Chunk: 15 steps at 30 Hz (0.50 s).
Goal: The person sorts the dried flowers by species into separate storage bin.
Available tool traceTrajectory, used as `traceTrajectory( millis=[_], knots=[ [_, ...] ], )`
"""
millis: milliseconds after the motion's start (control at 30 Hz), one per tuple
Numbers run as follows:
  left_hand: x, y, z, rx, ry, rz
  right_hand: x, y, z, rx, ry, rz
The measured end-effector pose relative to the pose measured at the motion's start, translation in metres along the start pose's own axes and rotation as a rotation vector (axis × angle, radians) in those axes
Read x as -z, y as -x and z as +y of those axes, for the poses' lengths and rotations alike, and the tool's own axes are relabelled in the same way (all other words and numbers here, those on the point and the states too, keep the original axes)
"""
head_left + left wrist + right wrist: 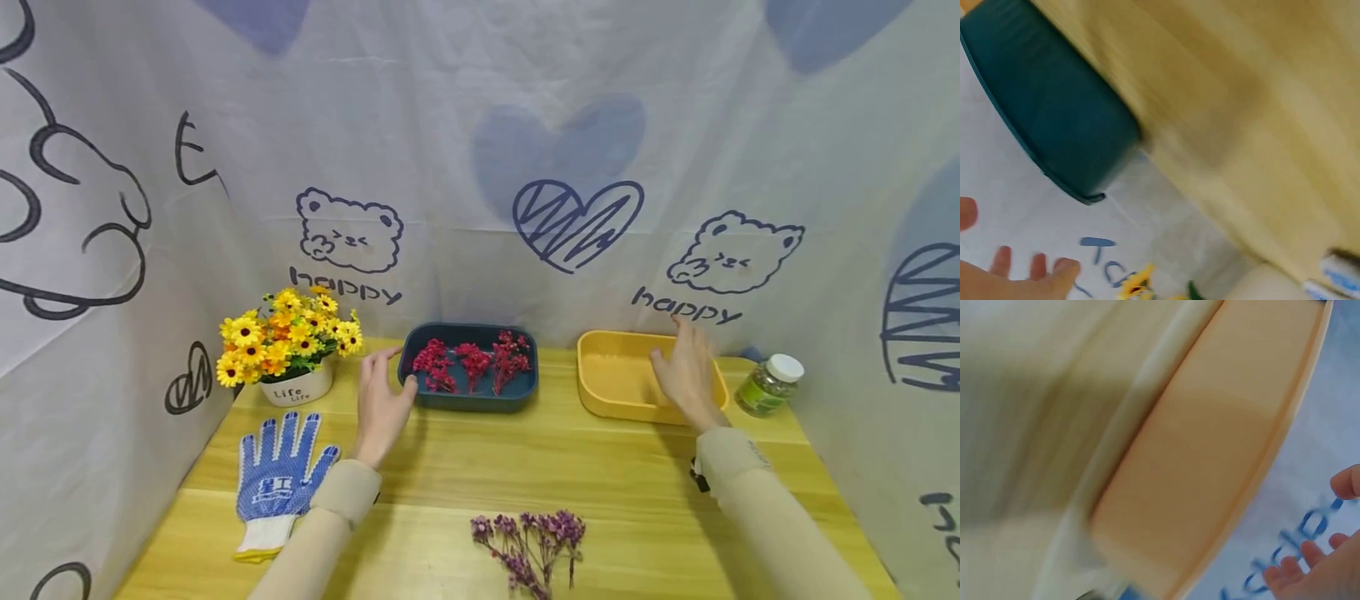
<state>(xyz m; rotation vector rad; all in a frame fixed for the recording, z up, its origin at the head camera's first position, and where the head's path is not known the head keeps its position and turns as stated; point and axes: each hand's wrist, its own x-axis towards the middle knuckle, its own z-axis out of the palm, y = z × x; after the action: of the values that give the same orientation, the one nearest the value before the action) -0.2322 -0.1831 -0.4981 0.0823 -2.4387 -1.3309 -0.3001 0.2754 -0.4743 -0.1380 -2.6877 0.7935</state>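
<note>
The left hand (382,407), grip wide, was beside a blue tray (474,402) of red flowers (474,363) on a wooden surface (480,467), and the right hand (688,377), also wide, hovered over a yellow tray (617,375).

A navy tray (472,402), a yellow tray (617,375), crimson sprigs (474,363) and purple sprigs (558,529); white cloth (435,142) shows blue hearts (562,154).

From my head, one camera is looking forward and down, standing farther off and taking in the table (450,467) and the printed cloth (442,142) behind. My left wrist's camera is facing the side of the dark tray (1047,94) close up, slanted; my right wrist's is facing the yellow tray (1204,450) likewise. The head view is sharing one tray with each.
</note>
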Motion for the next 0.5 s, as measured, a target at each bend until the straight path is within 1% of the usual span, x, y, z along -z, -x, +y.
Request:
traceTrajectory(
  millis=[100, 167, 200, 267, 333, 433, 500],
  knots=[
    [-0.002, 0.009, 0.008, -0.161, -0.021, -0.039, 0.011, 0.002, 0.020, -0.069, 0.045, -0.009],
    [-0.005, 0.017, 0.012, -0.282, -0.025, -0.101, 0.016, 0.005, 0.031, -0.111, 0.057, -0.029],
    [-0.007, 0.021, 0.015, -0.341, -0.027, -0.143, 0.018, 0.006, 0.036, -0.127, 0.060, -0.043],
    [-0.010, 0.028, 0.019, -0.439, -0.034, -0.253, 0.021, 0.009, 0.047, -0.157, 0.075, -0.072],
    [-0.013, 0.037, 0.023, -0.518, -0.046, -0.380, 0.023, 0.012, 0.056, -0.183, 0.083, -0.100],
    [-0.015, 0.050, 0.028, -0.610, -0.088, -0.549, 0.023, 0.014, 0.065, -0.222, 0.100, -0.152],
    [-0.016, 0.059, 0.032, -0.650, -0.107, -0.650, 0.023, 0.016, 0.070, -0.251, 0.095, -0.181]
  ],
)
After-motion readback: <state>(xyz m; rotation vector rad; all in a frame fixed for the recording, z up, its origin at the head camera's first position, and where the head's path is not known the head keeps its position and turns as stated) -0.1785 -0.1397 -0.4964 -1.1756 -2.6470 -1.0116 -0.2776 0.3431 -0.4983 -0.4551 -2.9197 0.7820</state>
